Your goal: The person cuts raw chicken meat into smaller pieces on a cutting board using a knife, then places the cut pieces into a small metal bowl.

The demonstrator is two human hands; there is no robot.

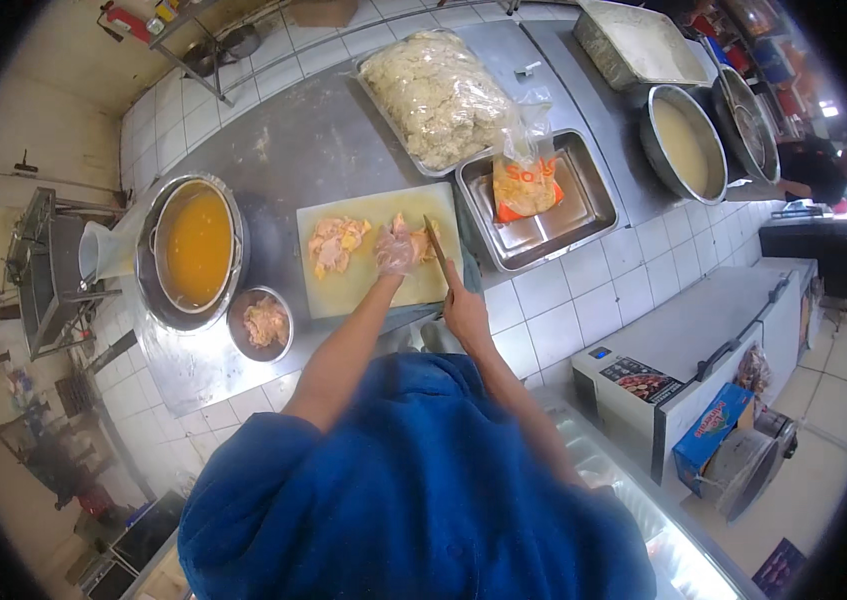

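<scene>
My left hand (396, 249), in a clear plastic glove, presses on a piece of raw chicken (423, 244) on the pale cutting board (348, 295). My right hand (462, 306) is bare and grips the handle of a knife (437, 246), whose blade lies against the right side of that piece. At the board's left is a heap of raw chicken pieces (338, 244). A small steel bowl (287, 337) with cut raw meat (266, 322) stands left of the board. Right of the board, a steel tray (594, 225) holds a plastic bag of meat (527, 187).
A pot of orange liquid (199, 246) stands in a large steel basin at the table's left. Behind the board lies a tray of plastic-covered dough-like mass (434, 97). A bowl of pale liquid (682, 146) stands far right. A person (813, 169) is at the far right edge.
</scene>
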